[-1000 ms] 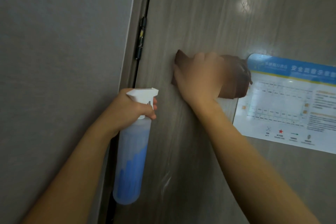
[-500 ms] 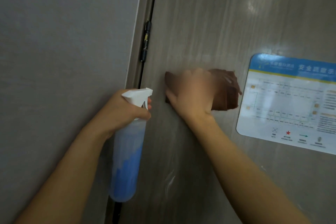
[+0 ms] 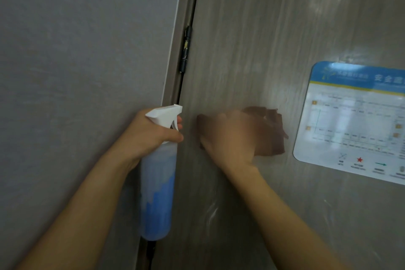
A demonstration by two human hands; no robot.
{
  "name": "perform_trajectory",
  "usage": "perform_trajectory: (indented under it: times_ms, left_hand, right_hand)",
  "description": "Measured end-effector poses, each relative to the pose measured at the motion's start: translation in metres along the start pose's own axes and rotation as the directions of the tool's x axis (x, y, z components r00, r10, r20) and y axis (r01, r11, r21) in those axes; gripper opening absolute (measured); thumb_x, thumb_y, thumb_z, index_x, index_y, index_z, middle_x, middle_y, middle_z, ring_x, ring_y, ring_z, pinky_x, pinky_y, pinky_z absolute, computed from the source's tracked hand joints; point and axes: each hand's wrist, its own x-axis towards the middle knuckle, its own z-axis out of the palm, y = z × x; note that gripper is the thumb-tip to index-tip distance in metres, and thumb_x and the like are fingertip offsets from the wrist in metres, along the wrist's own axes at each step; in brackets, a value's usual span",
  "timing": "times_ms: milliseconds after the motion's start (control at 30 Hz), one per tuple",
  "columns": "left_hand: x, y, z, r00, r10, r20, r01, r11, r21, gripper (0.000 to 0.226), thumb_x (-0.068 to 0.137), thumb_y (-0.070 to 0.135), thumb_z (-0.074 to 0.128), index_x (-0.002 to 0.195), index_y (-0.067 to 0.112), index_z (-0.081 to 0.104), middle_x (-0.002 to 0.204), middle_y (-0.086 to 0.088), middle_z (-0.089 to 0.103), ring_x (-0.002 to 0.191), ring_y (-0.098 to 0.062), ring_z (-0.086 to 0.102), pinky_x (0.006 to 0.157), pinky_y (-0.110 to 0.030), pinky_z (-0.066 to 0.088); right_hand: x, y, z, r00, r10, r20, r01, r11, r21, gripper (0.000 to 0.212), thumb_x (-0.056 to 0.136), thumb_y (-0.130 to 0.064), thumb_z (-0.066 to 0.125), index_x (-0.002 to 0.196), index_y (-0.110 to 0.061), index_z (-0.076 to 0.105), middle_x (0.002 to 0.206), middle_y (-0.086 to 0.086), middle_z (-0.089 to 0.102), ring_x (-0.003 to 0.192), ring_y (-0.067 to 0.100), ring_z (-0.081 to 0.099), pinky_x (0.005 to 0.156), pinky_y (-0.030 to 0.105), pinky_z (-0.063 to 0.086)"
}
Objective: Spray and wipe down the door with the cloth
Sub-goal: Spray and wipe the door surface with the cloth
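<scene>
Two hands are in the head view, both close to the hinge side of the wood-grain door (image 3: pixel 252 39). At your left is a grey wall (image 3: pixel 76 61), then the door frame (image 3: pixel 175 72) with a black hinge (image 3: pixel 185 50) in the gap. On the door at your right hangs a laminated evacuation plan (image 3: pixel 355 120) with a blue header; its left edge is near the cloth but does not touch it. Lower on the door you can see some shiny streaks (image 3: pixel 210 215).

Compared with half a second ago, your right hand and the cloth are lower against the plan, now level with its middle, and the hinge sits higher in the picture.

Your left hand (image 3: pixel 151 136) is wrapped around the neck of the spray bottle (image 3: pixel 157 190), one finger at the white trigger; the bottle hangs upright with blue liquid, in front of the frame. Your right hand (image 3: pixel 230 138) presses the brown cloth (image 3: pixel 271 133) against the door. The hand is blurred, so you cannot tell if the fingers lie flat or curl on the cloth.
</scene>
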Motion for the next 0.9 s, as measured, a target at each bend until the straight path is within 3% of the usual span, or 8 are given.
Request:
perform_trajectory:
  times_ms: [233,400,633,767,900]
  left_hand:
    - [-0.004,-0.003,-0.001,1.000,0.010,0.011,-0.010,0.999,0.042,0.030,0.067,-0.007,0.078,0.084,0.016,0.072,0.087,0.001,0.074,0.081,-0.009,0.068,0.075,-0.022,0.052]
    - [-0.007,-0.005,-0.002,1.000,0.024,0.010,-0.025,0.998,0.055,0.029,0.068,-0.007,0.078,0.088,0.014,0.072,0.089,0.000,0.073,0.082,-0.009,0.067,0.074,-0.021,0.052]
    - [-0.007,-0.004,-0.002,1.000,0.026,0.014,-0.027,0.999,0.040,0.035,0.068,-0.007,0.079,0.088,0.021,0.071,0.087,0.004,0.073,0.077,0.000,0.068,0.070,-0.015,0.053]
    - [-0.008,-0.005,-0.002,0.999,0.035,0.010,-0.035,0.998,0.052,0.032,0.068,-0.006,0.079,0.089,0.018,0.072,0.091,-0.001,0.074,0.084,-0.010,0.067,0.078,-0.023,0.053]
    - [-0.008,-0.006,-0.002,0.999,0.042,0.018,-0.043,0.998,0.045,0.032,0.067,-0.009,0.078,0.088,0.015,0.072,0.085,0.001,0.074,0.075,-0.002,0.067,0.068,-0.014,0.053]
  right_hand:
    - [0.052,-0.013,-0.002,0.997,0.055,-0.054,-0.055,0.998,-0.009,0.054,0.073,-0.065,0.065,0.091,-0.015,0.057,0.096,0.011,0.052,0.088,0.031,0.046,0.075,0.045,0.040]
    - [0.096,-0.021,-0.003,0.991,0.120,-0.054,-0.119,0.993,0.010,0.061,0.081,-0.074,0.050,0.099,-0.016,0.056,0.101,0.009,0.051,0.095,0.029,0.046,0.084,0.047,0.037]
    - [0.064,-0.018,0.004,0.996,0.045,-0.082,-0.044,0.999,0.014,0.068,0.071,-0.078,0.059,0.094,-0.014,0.055,0.098,0.011,0.051,0.091,0.030,0.045,0.082,0.047,0.039]
    - [0.035,-0.019,0.011,0.996,-0.029,-0.085,0.032,0.999,0.031,0.064,0.071,-0.074,0.063,0.091,-0.013,0.054,0.096,0.011,0.051,0.090,0.030,0.042,0.075,0.045,0.038]
    - [0.062,-0.028,0.009,0.993,0.034,-0.109,-0.033,0.999,0.014,0.059,0.076,-0.073,0.058,0.088,-0.014,0.056,0.093,0.009,0.051,0.087,0.029,0.045,0.075,0.045,0.037]
